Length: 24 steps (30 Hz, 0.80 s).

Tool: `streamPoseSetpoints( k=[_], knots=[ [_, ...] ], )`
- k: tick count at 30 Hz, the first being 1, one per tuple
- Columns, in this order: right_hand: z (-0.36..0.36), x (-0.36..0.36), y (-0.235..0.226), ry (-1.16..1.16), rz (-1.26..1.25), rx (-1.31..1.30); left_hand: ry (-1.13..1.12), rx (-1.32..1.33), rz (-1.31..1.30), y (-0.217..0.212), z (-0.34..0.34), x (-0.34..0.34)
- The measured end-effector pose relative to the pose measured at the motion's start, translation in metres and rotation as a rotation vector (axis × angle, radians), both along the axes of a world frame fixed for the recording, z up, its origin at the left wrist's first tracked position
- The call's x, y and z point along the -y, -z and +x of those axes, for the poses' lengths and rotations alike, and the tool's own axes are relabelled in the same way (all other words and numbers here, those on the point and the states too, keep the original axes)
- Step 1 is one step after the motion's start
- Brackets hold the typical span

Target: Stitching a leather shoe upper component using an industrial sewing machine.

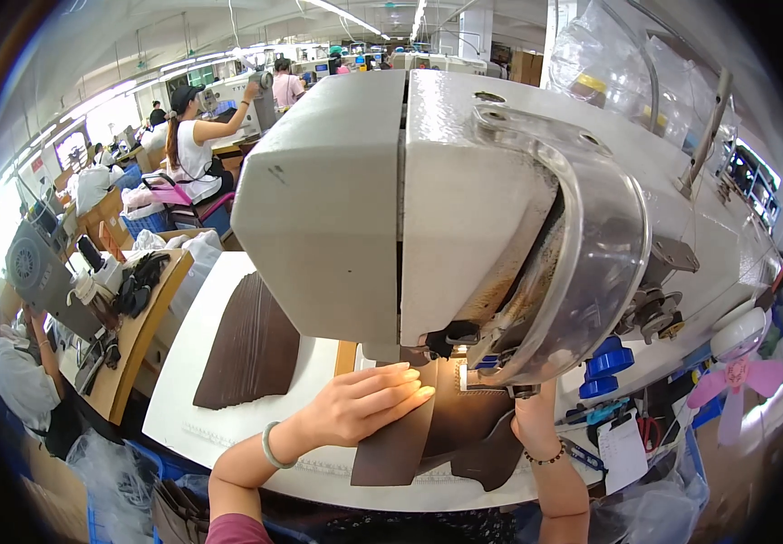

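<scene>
A large pale grey sewing machine (328,199) fills the middle of the view, its small lamp lighting the needle area. Under it lies a dark brown leather-like piece (396,449), with flaps hanging toward me. My left hand (364,403), a pale bangle on its wrist, rests on this piece left of the needle, fingers stretched out and close together. At the piece's right edge is my right hand (535,419), wearing a beaded bracelet; the machine head and the material hide most of its fingers. Another brown piece (248,344) lies on the white table (201,426) to the left.
A pink fan (733,385), a blue knob (604,364), red-handled scissors (650,433) and a white paper (623,453) are at the right. Left stands a wood-edged bench (142,335) with another machine (43,267). Co-workers (194,150) sit farther off. Plastic bags (115,480) lie below.
</scene>
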State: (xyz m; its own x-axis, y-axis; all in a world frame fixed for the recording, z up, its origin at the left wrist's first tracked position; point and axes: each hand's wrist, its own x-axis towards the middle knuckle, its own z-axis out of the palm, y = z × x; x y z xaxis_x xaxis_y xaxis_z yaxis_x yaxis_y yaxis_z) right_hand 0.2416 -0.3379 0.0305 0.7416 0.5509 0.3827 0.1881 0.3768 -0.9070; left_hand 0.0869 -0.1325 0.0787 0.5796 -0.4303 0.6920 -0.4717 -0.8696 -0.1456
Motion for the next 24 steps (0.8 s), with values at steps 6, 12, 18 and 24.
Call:
streamPoseSetpoints(
  k=[6,12,18,24],
  knots=[
    [0.012,0.003,0.010,0.029,-0.033,-0.074,0.028,-0.026,-0.046,0.001,0.005,-0.004],
    [0.014,0.014,-0.016,-0.135,-0.435,-0.139,-0.005,-0.057,-0.068,-0.002,0.000,-0.003],
    [-0.010,0.009,-0.026,-0.024,-0.303,-0.069,0.007,0.004,-0.243,0.001,0.001,0.003],
    [-0.010,0.004,-0.020,-0.060,-0.238,-0.048,-0.022,-0.067,-0.113,-0.005,-0.009,0.010]
  ],
)
